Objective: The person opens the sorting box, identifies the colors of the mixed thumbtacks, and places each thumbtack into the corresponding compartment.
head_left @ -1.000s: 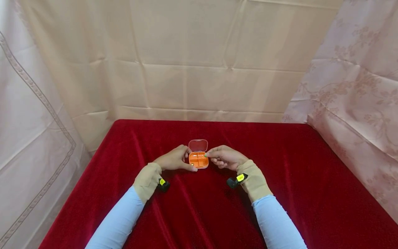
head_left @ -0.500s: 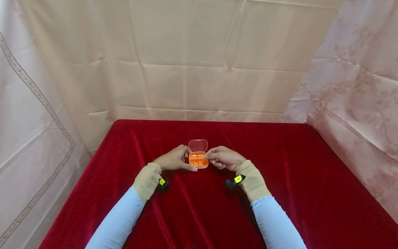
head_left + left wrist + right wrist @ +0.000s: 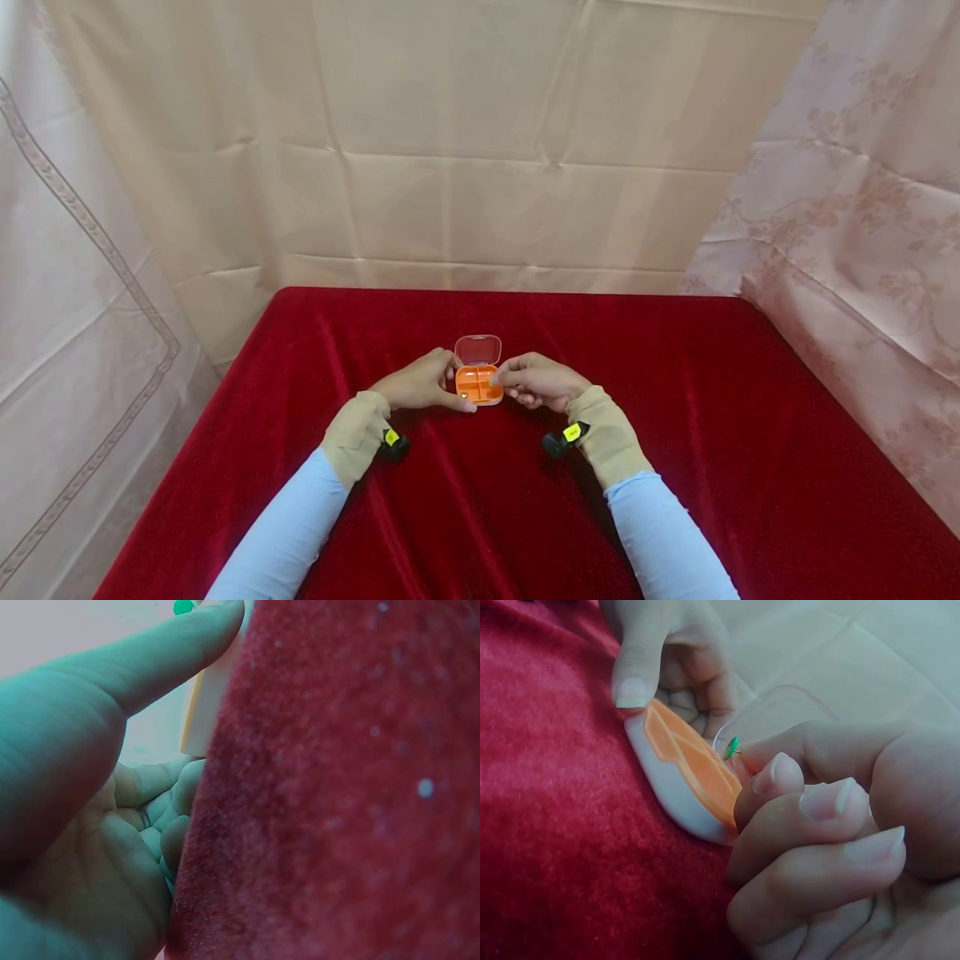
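Observation:
An orange pill box with a white base sits on the red cloth, its clear lid raised at the back. Dividers split its tray into compartments; a small gold-coloured spot shows in the near left one. My left hand grips the box's left side, thumb at the near corner and fingers behind. At the far right compartment, my right hand pinches a green thumbtack near its metal point. The green head leans over the tray. In the left wrist view, my thumb lies along the box edge.
Red velvet cloth covers the table. A beige curtain hangs behind it, with patterned pale curtains at the sides. Black wrist cameras are strapped to both wrists.
My right hand has shifted slightly left and lowered the green thumbtack toward the far right compartment. My left hand and the pill box have stayed in place.

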Available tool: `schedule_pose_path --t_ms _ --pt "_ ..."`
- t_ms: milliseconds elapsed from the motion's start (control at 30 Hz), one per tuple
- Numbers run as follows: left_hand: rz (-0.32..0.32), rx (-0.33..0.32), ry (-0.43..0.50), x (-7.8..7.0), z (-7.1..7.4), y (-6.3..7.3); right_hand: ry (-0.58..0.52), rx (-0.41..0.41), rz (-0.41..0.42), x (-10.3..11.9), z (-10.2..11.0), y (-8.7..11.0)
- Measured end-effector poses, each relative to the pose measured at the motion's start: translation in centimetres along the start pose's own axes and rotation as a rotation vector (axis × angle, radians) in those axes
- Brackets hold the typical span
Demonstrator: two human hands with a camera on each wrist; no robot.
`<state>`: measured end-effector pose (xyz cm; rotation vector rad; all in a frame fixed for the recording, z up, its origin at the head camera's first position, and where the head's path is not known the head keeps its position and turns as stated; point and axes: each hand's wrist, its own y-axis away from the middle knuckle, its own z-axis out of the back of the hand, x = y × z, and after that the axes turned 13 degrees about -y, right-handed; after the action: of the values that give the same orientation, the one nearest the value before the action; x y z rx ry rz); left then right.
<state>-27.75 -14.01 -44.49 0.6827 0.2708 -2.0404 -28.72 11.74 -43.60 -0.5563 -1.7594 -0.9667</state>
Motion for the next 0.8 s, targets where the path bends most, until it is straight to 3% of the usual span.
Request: schedule_pose_path --t_ms 467,800 --pt "0.006 -0.001 -0.005 0.13 -0.02 -0.08 0.104 0.012 0.028 0.1 -0.37 0.32" --pt "0.01 -0.001 -0.006 0.14 0.06 -0.06 0.267 -0.016 0.071 0.44 -0.66 0.34"
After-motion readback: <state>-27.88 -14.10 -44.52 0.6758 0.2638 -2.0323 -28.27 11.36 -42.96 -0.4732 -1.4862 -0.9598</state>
